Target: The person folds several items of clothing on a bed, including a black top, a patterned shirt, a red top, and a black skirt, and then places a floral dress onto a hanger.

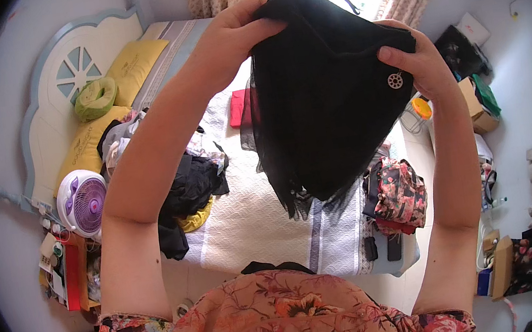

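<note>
Below the raised hands, the bed point(266, 219) carries heaps of clothes: a dark pile point(192, 189) under the left forearm, a floral bundle point(400, 192) under the right one. The quilt between them lies bare, and a strip of floor runs past the bed's right edge to cardboard boxes point(476, 105). The left hand point(229, 40) is closed, pinching the top edge of a black garment point(325, 104). The right hand point(417, 62) grips its other corner, thumb laid across the front beside a small round metal charm point(395, 80). The garment hangs between both hands, its sheer fringed hem dangling above the quilt.
</note>
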A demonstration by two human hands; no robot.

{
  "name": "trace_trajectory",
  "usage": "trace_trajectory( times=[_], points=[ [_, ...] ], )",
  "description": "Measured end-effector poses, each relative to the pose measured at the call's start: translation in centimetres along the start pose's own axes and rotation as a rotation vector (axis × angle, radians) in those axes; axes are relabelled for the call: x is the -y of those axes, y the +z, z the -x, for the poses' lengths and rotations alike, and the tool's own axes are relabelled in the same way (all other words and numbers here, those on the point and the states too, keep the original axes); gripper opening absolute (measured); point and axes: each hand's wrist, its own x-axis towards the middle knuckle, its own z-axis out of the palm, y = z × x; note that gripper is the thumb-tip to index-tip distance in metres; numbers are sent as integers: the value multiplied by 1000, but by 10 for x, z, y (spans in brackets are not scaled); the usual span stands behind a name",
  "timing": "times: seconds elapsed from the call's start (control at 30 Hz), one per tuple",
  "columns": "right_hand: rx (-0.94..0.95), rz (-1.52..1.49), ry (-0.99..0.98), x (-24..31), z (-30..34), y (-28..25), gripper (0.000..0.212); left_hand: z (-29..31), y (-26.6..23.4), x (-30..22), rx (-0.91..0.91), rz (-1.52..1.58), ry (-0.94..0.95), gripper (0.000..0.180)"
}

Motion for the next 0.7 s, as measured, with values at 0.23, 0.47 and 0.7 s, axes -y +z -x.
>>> trace_trajectory(
  times=[0.23, 0.47, 0.7],
  points=[
    [84, 616, -251, -2, -6, 44, 87, 18, 21, 10, -23, -188, 72, 19],
    [146, 369, -369, 16, -12, 73, 45, 40, 19, 23, -36, -278, 141, 23],
    [168, 540, -477, 52, -12, 78, 31, 91, 4, 101, -80, -433, 46, 38]
  ],
)
